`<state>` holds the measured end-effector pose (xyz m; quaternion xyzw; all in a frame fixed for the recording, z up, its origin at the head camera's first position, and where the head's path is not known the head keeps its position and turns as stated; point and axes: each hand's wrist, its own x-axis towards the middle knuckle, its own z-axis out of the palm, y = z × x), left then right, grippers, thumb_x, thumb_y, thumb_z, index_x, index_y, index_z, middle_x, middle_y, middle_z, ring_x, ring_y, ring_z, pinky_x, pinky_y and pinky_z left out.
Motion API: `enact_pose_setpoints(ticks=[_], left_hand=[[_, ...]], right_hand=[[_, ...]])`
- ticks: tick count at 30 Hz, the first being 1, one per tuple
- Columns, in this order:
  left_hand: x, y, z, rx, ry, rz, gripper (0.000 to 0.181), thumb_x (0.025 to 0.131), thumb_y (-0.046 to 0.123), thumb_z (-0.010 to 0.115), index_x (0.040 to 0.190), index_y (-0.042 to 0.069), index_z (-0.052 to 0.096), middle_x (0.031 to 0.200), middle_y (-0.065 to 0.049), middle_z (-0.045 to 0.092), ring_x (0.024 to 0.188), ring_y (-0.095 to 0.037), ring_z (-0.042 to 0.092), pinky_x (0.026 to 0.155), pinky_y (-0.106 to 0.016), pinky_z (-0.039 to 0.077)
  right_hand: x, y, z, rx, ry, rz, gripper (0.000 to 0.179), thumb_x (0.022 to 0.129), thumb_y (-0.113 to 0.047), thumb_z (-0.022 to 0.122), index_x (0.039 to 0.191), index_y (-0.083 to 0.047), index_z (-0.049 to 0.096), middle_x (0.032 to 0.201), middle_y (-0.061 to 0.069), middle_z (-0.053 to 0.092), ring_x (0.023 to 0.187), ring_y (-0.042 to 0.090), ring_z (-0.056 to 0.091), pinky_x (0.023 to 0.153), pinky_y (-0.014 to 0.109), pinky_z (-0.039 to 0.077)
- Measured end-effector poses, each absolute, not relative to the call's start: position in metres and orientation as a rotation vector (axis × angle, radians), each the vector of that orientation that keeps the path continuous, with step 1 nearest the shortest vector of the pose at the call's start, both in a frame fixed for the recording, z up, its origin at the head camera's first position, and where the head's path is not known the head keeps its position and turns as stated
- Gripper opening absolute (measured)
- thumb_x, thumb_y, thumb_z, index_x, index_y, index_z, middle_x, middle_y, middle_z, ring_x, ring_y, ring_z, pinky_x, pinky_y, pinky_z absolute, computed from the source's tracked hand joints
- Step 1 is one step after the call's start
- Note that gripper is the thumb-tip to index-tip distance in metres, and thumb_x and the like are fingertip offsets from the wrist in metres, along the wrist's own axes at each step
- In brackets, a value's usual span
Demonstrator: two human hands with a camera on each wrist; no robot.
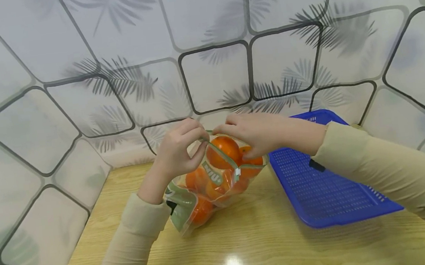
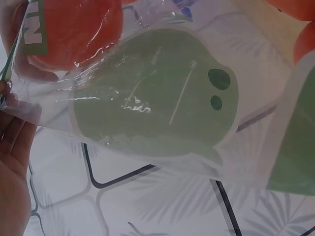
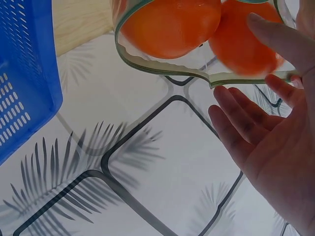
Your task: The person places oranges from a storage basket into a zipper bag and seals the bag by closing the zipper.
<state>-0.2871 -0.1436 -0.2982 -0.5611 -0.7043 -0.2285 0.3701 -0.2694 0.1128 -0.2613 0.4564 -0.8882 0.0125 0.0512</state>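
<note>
A clear zip bag with green print (image 1: 182,209) lies on the table and holds several oranges (image 1: 202,210). My left hand (image 1: 178,150) pinches the edge of its mouth; the left wrist view shows those fingers (image 2: 19,142) at the plastic's border. At the opposite side of the opening is my right hand (image 1: 257,133). In the right wrist view its thumb reaches over the opening, in front of an orange (image 3: 243,42), while the other fingers (image 3: 241,113) extend loosely outside the green-edged rim (image 3: 162,71). The bag's mouth gapes between both hands.
A blue plastic basket (image 1: 321,190) with slotted sides stands right of the bag, under the right forearm. Behind the wooden table (image 1: 262,235) rises a wall covering (image 1: 215,80) with leaf and tile patterns.
</note>
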Motion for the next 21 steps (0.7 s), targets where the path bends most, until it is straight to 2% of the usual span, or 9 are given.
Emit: enact_pose_setpoints(ticks=[5,10,13,17,21], left_hand=[[-0.288,-0.144,-0.299,-1.438,-1.810,-0.586,0.008,0.084,-0.003,0.069,0.087,0.005,0.069,0.085,-0.009,0.066,0.080,-0.026,0.060,0.077,-0.041,0.055],[-0.287,-0.146,-0.300,-1.433,-1.813,-0.591,0.008,0.084,-0.003,0.069,0.087,0.005,0.069,0.086,-0.009,0.066,0.080,-0.026,0.060,0.078,-0.040,0.055],[-0.286,-0.148,-0.300,-1.429,-1.815,-0.607,0.008,0.086,-0.003,0.069,0.087,0.004,0.069,0.088,-0.010,0.066,0.081,-0.026,0.060,0.078,-0.040,0.055],[-0.286,-0.149,-0.301,-1.421,-1.821,-0.615,0.006,0.088,-0.002,0.069,0.088,0.004,0.069,0.089,-0.010,0.066,0.082,-0.025,0.060,0.078,-0.039,0.055],[-0.286,-0.150,-0.301,-1.422,-1.811,-0.617,0.007,0.086,-0.003,0.069,0.087,0.004,0.069,0.089,-0.011,0.066,0.081,-0.025,0.061,0.077,-0.039,0.055]], right_hand=[[-0.269,0.113,-0.262,1.397,-2.703,0.011,0.083,0.081,-0.018,0.089,0.154,-0.012,0.049,0.119,0.013,0.060,0.083,0.021,0.058,0.077,0.036,0.056],[-0.271,0.114,-0.264,1.400,-2.692,0.022,0.081,0.081,-0.017,0.088,0.152,-0.010,0.050,0.121,0.014,0.060,0.083,0.021,0.057,0.077,0.036,0.055],[-0.273,0.116,-0.266,1.386,-2.701,0.049,0.080,0.081,-0.016,0.088,0.152,-0.010,0.051,0.127,0.014,0.059,0.088,0.022,0.060,0.081,0.037,0.056],[-0.276,0.117,-0.269,1.366,-2.713,0.084,0.076,0.083,-0.014,0.086,0.150,-0.008,0.051,0.135,0.014,0.059,0.105,0.027,0.066,0.094,0.041,0.059],[-0.281,0.118,-0.272,1.341,-2.752,0.101,0.072,0.087,-0.016,0.084,0.151,-0.007,0.050,0.140,0.014,0.058,0.118,0.030,0.065,0.102,0.045,0.057]])
